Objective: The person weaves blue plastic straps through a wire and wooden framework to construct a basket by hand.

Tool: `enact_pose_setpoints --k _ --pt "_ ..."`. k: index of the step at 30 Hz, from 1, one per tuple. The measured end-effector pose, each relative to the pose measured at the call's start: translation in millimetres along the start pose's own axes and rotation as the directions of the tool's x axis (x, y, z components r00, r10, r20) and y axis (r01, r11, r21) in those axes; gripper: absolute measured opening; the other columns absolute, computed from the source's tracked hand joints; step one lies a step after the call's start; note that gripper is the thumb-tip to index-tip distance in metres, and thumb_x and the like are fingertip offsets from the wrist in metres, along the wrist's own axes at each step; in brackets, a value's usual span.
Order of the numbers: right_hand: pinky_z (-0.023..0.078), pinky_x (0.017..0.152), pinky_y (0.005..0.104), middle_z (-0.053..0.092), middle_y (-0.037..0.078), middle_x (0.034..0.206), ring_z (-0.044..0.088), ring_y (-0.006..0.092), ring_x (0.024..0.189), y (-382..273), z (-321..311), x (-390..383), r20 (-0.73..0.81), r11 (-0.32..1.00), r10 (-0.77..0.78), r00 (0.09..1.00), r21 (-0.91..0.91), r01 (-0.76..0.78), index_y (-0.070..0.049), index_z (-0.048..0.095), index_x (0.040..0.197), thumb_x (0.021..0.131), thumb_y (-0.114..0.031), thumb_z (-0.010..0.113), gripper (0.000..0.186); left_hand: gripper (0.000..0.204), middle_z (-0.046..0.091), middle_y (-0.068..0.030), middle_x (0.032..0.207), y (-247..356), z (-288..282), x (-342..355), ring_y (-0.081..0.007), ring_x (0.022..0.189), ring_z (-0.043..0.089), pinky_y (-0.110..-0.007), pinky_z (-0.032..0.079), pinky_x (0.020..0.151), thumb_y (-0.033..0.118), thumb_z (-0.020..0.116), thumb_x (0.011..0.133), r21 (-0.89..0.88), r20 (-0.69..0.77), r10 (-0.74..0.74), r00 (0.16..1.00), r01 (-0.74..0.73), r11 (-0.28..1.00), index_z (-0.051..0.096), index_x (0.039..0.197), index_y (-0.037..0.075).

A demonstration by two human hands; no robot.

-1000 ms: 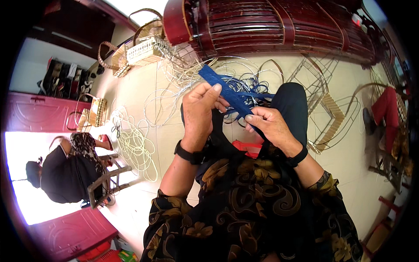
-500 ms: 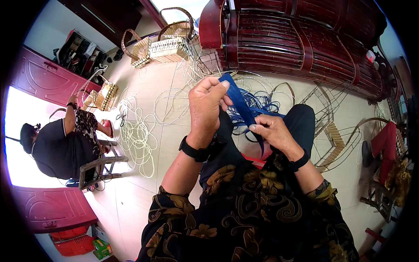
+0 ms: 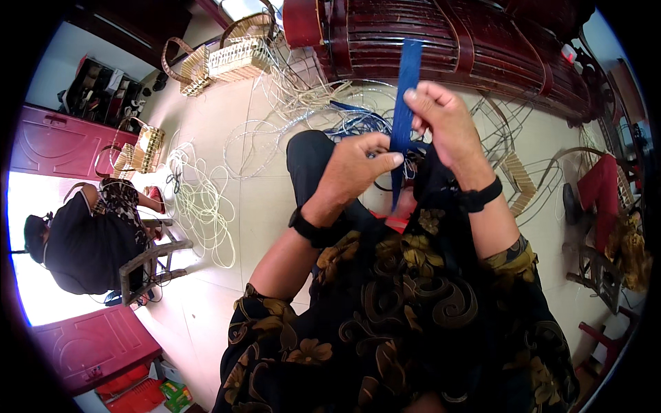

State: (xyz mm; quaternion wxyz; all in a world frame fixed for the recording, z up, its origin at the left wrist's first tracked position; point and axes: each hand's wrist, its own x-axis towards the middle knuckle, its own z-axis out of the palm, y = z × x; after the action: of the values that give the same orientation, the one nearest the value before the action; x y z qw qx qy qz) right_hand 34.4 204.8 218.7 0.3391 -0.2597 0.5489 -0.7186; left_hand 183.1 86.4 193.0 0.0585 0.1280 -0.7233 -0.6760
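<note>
"Where was the flat blue strip [image 3: 407, 72]?"

"In front of the seated wearer, raised above the legs, held by both hands. Beyond it, a loose tangle of blue strands [image 3: 358, 122] lay on the floor."

"Which way did it point?"

"Its long axis ran nearly straight away from the wearer, the far end leaning slightly right, toward a dark red slatted bench [image 3: 385, 43]. A narrow blue tail hung from the near end toward the lap."

"And the hands?"

"The right hand [image 3: 447, 125] pinched its right edge partway up, thumb on top. The left hand [image 3: 352, 169] pinched the near end between thumb and fingers."

"What differed from half a second earlier?"

"Then the strip slanted, its far end to the left; the left hand had the far end and the right hand the near one. They had swapped."
</note>
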Motion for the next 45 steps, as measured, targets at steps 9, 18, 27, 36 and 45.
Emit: enact_pose_setpoints --k 9,18,27,36,45 --pt "0.04 0.057 0.0212 0.06 0.001 0.077 0.052 0.0081 0.064 -18 -114 -11 -0.401 0.876 -0.301 0.865 0.242 0.417 -0.004 0.062 0.09 0.091 -0.012 0.062 0.008 0.021 0.06 0.001 0.064 -17 1 -15 -0.0062 0.065 0.053 -0.022 0.041 0.062 0.016 0.061 0.087 0.02 0.265 -0.224 0.938 0.227 0.974 0.065 0.07 0.003" --pt "0.043 0.06 0.0227 0.06 0.003 0.083 0.055 0.0109 0.071 19 -220 -65 -0.649 0.89 -0.211 0.731 0.181 0.418 -0.006 0.058 0.093 0.093 -0.014 0.06 0.009 0.016 0.06 -0.0009 0.065 -25 -6 -25 -0.0067 0.058 0.049 -0.02 0.036 0.053 0.013 0.058 0.085 0.12 0.213 -0.412 0.886 0.395 0.911 0.065 0.076 0.002" --pt "0.043 0.086 0.0397 0.06 0.013 0.113 0.055 0.0261 0.108 114 -345 -17 -0.889 0.95 0.111 0.445 -0.037 -0.31 0.002 0.05 0.121 0.09 -0.038 0.061 0.051 0.012 0.061 -0.0084 0.066 -18 -22 -20 -0.0127 0.054 0.054 -0.023 0.041 0.05 0.011 0.058 0.09 -0.272 -0.168 -0.213 0.963 0.162 0.948 0.059 0.089 -0.001" --pt "0.039 0.044 0.0238 0.052 0.002 0.063 0.047 0.0113 0.049 101 -315 23 -0.897 0.975 -0.042 0.44 0.058 0.213 -0.009 0.048 0.082 0.088 -0.02 0.065 0.022 0.012 0.06 -0.01 0.065 -6 -37 -28 -0.0151 0.054 0.056 -0.021 0.042 0.048 0.01 0.059 0.091 -0.355 -0.49 -0.097 0.866 -0.096 0.93 0.058 0.093 -0.002" --pt "0.028 0.042 0.0217 0.043 -0.004 0.053 0.038 0.0051 0.045 16 -255 -39 -0.795 0.96 -0.265 0.546 -0.27 0.074 -0.011 0.051 0.07 0.088 -0.025 0.066 0.027 0.03 0.057 -0.0095 0.062 -5 -47 -29 -0.0163 0.052 0.055 -0.024 0.046 0.047 0.006 0.056 0.091 -0.372 -0.622 -0.049 0.782 -0.239 0.897 0.049 0.119 -0.002"
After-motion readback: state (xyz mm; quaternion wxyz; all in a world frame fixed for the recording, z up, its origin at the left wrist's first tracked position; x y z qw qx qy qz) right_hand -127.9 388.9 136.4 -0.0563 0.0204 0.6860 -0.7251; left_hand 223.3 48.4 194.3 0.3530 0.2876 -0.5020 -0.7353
